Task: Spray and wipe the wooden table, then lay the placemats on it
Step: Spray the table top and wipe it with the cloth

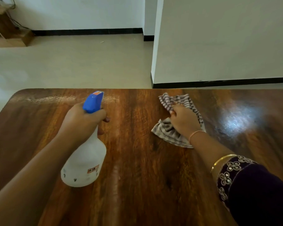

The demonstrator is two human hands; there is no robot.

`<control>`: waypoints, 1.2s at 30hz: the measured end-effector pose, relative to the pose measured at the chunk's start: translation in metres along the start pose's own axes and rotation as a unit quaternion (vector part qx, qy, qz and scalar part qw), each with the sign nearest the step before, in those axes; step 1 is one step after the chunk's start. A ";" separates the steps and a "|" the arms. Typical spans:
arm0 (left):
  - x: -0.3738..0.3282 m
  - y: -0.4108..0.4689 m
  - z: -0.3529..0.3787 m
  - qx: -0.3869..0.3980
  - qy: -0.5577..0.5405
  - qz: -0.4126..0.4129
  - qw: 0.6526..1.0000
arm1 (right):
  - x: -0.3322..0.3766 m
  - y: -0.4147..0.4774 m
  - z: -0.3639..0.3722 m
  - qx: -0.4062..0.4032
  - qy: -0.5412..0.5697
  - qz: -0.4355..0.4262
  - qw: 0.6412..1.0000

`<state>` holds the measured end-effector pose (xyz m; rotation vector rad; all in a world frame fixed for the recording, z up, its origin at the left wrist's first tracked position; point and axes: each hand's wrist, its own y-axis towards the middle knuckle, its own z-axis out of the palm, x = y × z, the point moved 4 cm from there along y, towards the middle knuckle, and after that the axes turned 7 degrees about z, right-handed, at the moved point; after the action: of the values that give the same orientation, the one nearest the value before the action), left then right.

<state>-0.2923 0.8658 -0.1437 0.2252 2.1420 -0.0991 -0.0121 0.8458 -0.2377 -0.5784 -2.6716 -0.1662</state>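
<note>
The surface [145, 160], dark glossy wood with bold grain and a rounded corner, filled the lower frame. A pale misted streak lay along its far edge at upper left, so spraying looked begun and wiping barely so. No placemats were in view. The bottle [85, 160], smooth white plastic with a blue trigger head, was tilted at centre left, its neck gripped by the left hand [82, 121]. The cloth [170, 132], soft, striped and crumpled, lay right of centre, bunched under the right hand [183, 121], which clutched it.
</note>
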 end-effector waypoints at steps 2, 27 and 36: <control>-0.002 -0.002 0.002 -0.004 0.006 -0.013 1.000 | 0.004 0.000 -0.010 0.030 0.032 0.006 0.999; -0.011 -0.007 0.014 0.007 0.099 -0.004 0.995 | -0.022 0.010 -0.053 0.102 0.026 0.044 0.993; -0.012 -0.005 0.014 0.008 0.097 0.004 0.995 | -0.037 0.011 -0.034 0.133 0.337 0.416 0.834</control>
<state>-0.2759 0.8568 -0.1417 0.2611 2.3333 -0.0920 0.0360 0.8352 -0.2214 -1.2437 -1.5482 0.2169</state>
